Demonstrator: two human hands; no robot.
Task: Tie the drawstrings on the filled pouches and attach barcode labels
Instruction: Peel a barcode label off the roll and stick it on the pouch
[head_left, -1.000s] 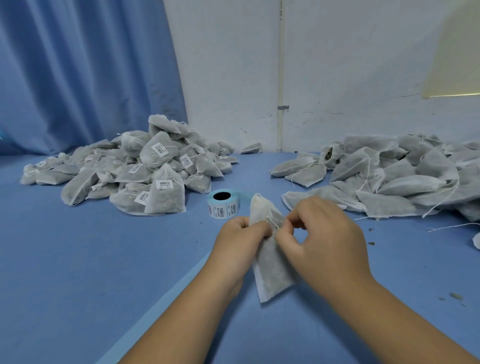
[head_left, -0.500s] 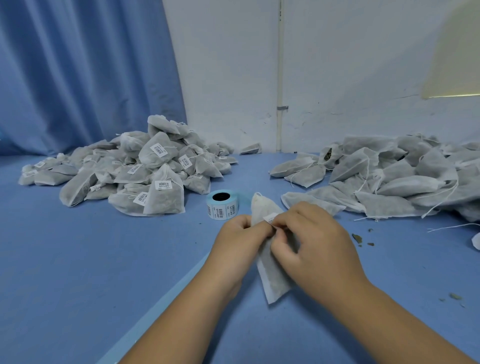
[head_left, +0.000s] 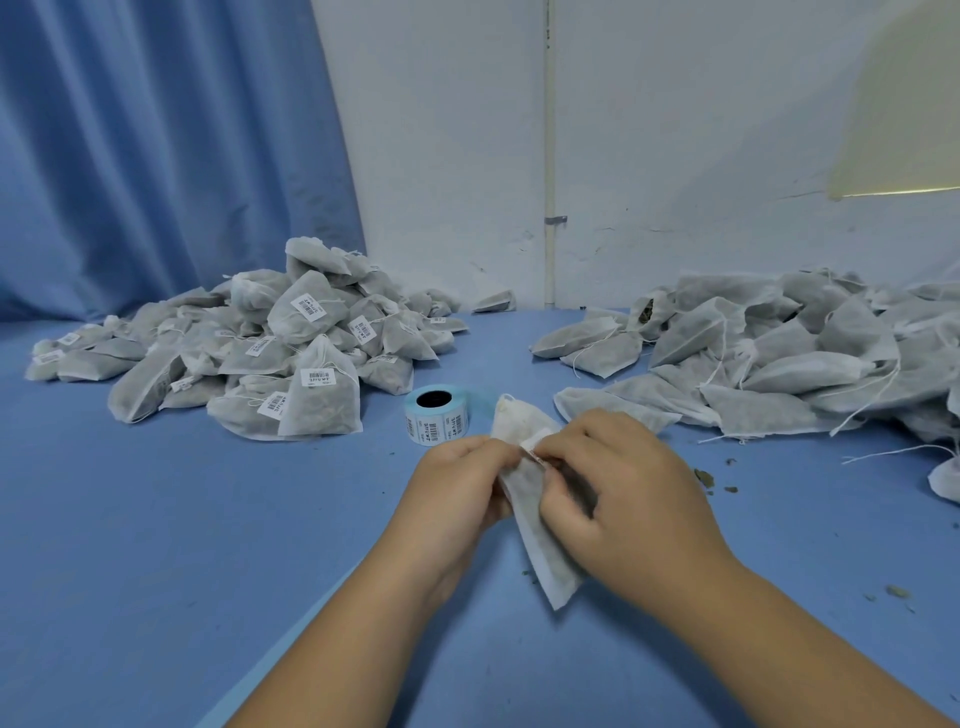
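Observation:
A filled white mesh pouch (head_left: 540, 540) is held upright above the blue table, between both hands. My left hand (head_left: 457, 493) grips its left edge. My right hand (head_left: 613, 483) covers its right side, thumb and fingers pressing a small white barcode label (head_left: 534, 446) against the upper part of the pouch. The pouch's gathered neck (head_left: 511, 410) pokes out above the hands. Just behind stands the blue roll of barcode labels (head_left: 435, 414).
A heap of labelled pouches (head_left: 249, 343) lies at the back left. A heap of unlabelled pouches with loose strings (head_left: 779, 358) fills the back right. Small crumbs (head_left: 704, 478) dot the blue table (head_left: 156, 519). A blue curtain and white wall stand behind.
My right hand has shifted from the pouch's neck down onto its face, bringing a label against it. The pouch has tilted slightly and both hands sit a little lower.

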